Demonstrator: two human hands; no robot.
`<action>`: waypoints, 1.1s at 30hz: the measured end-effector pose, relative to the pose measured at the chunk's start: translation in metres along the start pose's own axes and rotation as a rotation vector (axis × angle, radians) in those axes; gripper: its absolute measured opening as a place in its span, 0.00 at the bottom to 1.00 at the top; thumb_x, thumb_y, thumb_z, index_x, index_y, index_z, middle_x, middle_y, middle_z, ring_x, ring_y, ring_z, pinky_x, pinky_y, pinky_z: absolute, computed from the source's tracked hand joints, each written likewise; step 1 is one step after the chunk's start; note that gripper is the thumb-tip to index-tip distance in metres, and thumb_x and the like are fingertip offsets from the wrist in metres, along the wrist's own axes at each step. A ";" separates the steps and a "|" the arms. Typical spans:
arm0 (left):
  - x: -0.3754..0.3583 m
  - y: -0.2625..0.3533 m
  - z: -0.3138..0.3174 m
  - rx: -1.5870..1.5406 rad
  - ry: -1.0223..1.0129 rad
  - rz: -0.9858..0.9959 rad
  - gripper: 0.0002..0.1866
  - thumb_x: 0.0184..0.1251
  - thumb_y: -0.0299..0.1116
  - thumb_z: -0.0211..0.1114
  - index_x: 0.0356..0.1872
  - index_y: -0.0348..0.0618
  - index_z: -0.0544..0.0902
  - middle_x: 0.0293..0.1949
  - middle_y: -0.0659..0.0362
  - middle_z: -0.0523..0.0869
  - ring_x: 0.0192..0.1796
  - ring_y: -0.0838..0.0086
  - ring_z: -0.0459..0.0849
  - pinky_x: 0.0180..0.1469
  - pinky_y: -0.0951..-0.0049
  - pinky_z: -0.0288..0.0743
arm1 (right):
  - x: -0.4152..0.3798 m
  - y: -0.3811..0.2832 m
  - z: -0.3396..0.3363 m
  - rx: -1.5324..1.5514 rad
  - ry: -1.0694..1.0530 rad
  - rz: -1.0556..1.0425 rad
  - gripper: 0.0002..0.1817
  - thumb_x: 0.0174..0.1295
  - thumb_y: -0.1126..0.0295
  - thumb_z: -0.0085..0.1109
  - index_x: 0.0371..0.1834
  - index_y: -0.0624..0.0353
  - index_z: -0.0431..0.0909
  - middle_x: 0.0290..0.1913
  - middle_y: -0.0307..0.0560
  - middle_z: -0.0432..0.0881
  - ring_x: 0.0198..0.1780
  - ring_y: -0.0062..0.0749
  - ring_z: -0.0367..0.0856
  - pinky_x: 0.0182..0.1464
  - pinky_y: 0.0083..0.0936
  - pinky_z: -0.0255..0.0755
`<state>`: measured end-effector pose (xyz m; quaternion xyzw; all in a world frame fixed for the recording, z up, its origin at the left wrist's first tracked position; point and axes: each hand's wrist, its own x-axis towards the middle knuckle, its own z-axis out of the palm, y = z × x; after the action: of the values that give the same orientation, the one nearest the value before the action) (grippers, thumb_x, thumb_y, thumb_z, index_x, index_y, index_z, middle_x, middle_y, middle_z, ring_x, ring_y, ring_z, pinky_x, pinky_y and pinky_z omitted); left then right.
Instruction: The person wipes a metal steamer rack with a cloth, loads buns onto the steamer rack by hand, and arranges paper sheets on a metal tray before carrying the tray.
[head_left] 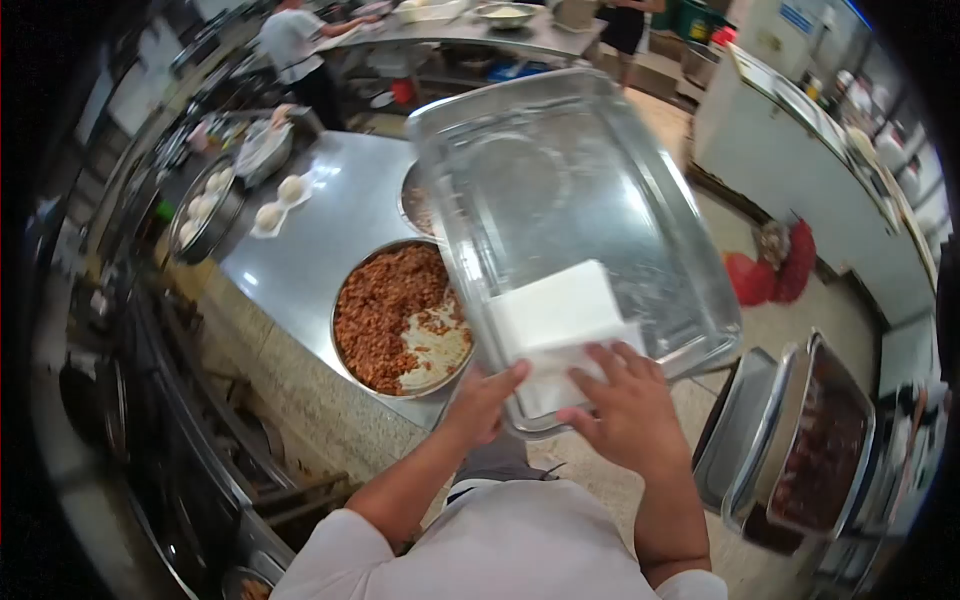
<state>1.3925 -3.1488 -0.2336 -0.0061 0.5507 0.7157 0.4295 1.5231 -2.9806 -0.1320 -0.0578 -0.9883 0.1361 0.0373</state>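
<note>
A large rectangular metal tray is tilted in front of me, over the right part of the steel table. White paper sheets lie in its near end. My left hand grips the tray's near left edge, its thumb over the rim beside the paper. My right hand rests on the paper with its fingers spread. Left of the tray stands a round pan of reddish-brown filling with a pale patch. Behind it, a second round bowl is partly hidden by the tray.
The steel table bears dough balls on paper, near a round steamer of buns. At right are stacked trays with dark contents and red bags on the floor. A person works at the far counter.
</note>
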 end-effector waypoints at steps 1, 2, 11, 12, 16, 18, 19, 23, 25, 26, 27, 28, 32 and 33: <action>0.011 -0.003 0.009 0.019 0.032 -0.043 0.37 0.67 0.40 0.70 0.69 0.33 0.62 0.54 0.48 0.81 0.52 0.65 0.84 0.49 0.64 0.83 | 0.001 0.012 -0.004 0.016 -0.010 0.074 0.27 0.60 0.47 0.62 0.57 0.52 0.82 0.59 0.55 0.77 0.65 0.54 0.71 0.64 0.50 0.65; 0.020 -0.003 0.021 0.036 0.062 -0.087 0.36 0.67 0.40 0.70 0.69 0.33 0.63 0.54 0.48 0.81 0.52 0.65 0.84 0.50 0.65 0.83 | 0.003 0.023 -0.007 0.020 -0.024 0.046 0.27 0.60 0.47 0.62 0.57 0.52 0.82 0.59 0.55 0.77 0.65 0.54 0.71 0.64 0.50 0.65; 0.142 0.026 0.119 -0.107 -0.377 0.014 0.37 0.69 0.42 0.69 0.69 0.31 0.62 0.62 0.48 0.77 0.62 0.66 0.78 0.63 0.66 0.73 | 0.086 0.137 -0.032 0.070 0.049 0.271 0.34 0.53 0.66 0.70 0.66 0.58 0.72 0.44 0.55 0.79 0.47 0.55 0.78 0.51 0.45 0.71; 0.164 0.025 0.124 -0.089 -0.396 0.014 0.37 0.69 0.43 0.68 0.70 0.32 0.62 0.62 0.47 0.77 0.62 0.66 0.78 0.64 0.66 0.72 | 0.101 0.154 -0.029 0.036 0.072 0.310 0.36 0.54 0.66 0.70 0.69 0.55 0.69 0.42 0.54 0.78 0.44 0.54 0.78 0.47 0.44 0.72; 0.233 0.044 0.143 -0.011 -0.443 0.014 0.38 0.69 0.45 0.68 0.72 0.35 0.62 0.64 0.48 0.76 0.64 0.66 0.77 0.66 0.65 0.70 | 0.168 0.210 -0.030 -0.014 -0.046 0.444 0.32 0.54 0.68 0.69 0.65 0.54 0.72 0.42 0.53 0.78 0.43 0.53 0.79 0.46 0.44 0.73; 0.264 0.063 0.152 0.046 -0.463 0.019 0.37 0.69 0.44 0.68 0.72 0.35 0.62 0.64 0.49 0.76 0.64 0.66 0.76 0.66 0.65 0.71 | 0.198 0.233 -0.035 -0.005 -0.040 0.442 0.31 0.54 0.70 0.69 0.63 0.54 0.73 0.42 0.53 0.77 0.43 0.53 0.79 0.45 0.44 0.73; 0.277 0.073 0.156 0.093 -0.470 0.020 0.37 0.69 0.45 0.67 0.71 0.35 0.63 0.63 0.49 0.76 0.64 0.66 0.76 0.65 0.65 0.71 | 0.210 0.243 -0.038 0.009 -0.026 0.447 0.29 0.53 0.71 0.69 0.61 0.55 0.73 0.41 0.53 0.77 0.43 0.53 0.79 0.45 0.44 0.73; 0.317 0.100 0.167 0.162 -0.466 0.009 0.38 0.66 0.52 0.64 0.68 0.34 0.68 0.63 0.42 0.77 0.65 0.55 0.75 0.67 0.60 0.68 | 0.254 0.275 -0.044 0.057 -0.030 0.450 0.29 0.49 0.72 0.70 0.58 0.55 0.73 0.43 0.53 0.76 0.47 0.54 0.77 0.49 0.45 0.72; 0.338 0.109 0.171 0.285 -0.445 0.115 0.39 0.66 0.54 0.64 0.67 0.32 0.68 0.61 0.41 0.77 0.65 0.53 0.76 0.67 0.60 0.68 | 0.273 0.292 -0.047 -0.094 0.009 0.315 0.30 0.47 0.73 0.70 0.57 0.56 0.74 0.55 0.55 0.74 0.60 0.57 0.73 0.60 0.47 0.68; 0.346 0.114 0.172 0.276 -0.426 0.113 0.39 0.66 0.54 0.64 0.67 0.32 0.68 0.61 0.41 0.77 0.65 0.53 0.76 0.67 0.60 0.68 | 0.283 0.300 -0.046 -0.090 -0.005 0.298 0.30 0.47 0.73 0.70 0.57 0.56 0.74 0.55 0.55 0.74 0.60 0.57 0.73 0.60 0.47 0.68; 0.354 0.117 0.174 0.316 -0.410 0.142 0.40 0.65 0.55 0.64 0.66 0.31 0.68 0.61 0.39 0.77 0.65 0.52 0.76 0.67 0.59 0.68 | 0.292 0.309 -0.044 -0.101 0.025 0.232 0.30 0.47 0.74 0.70 0.57 0.56 0.73 0.61 0.55 0.71 0.66 0.58 0.68 0.65 0.48 0.63; 0.362 0.122 0.177 0.358 -0.394 0.170 0.40 0.65 0.56 0.64 0.66 0.30 0.68 0.61 0.38 0.77 0.65 0.51 0.76 0.67 0.58 0.67 | 0.301 0.318 -0.044 -0.110 0.056 0.166 0.31 0.46 0.74 0.69 0.58 0.56 0.73 0.68 0.55 0.67 0.71 0.58 0.62 0.70 0.50 0.58; 0.389 0.140 0.190 0.359 -0.351 0.179 0.42 0.64 0.58 0.65 0.66 0.31 0.68 0.60 0.37 0.77 0.64 0.48 0.75 0.67 0.57 0.67 | 0.333 0.356 -0.047 -0.056 -0.017 0.135 0.35 0.46 0.75 0.69 0.62 0.55 0.72 0.74 0.55 0.62 0.75 0.58 0.57 0.74 0.51 0.53; 0.399 0.137 0.194 0.373 -0.324 0.161 0.42 0.64 0.58 0.64 0.67 0.31 0.68 0.60 0.37 0.77 0.65 0.48 0.75 0.67 0.57 0.66 | 0.341 0.364 -0.049 -0.015 -0.021 0.123 0.37 0.46 0.74 0.69 0.65 0.54 0.70 0.73 0.55 0.62 0.75 0.58 0.58 0.74 0.51 0.54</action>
<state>1.1459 -2.7559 -0.2421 0.2318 0.5959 0.6255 0.4473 1.2272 -2.5773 -0.1643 -0.1173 -0.9842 0.1312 0.0181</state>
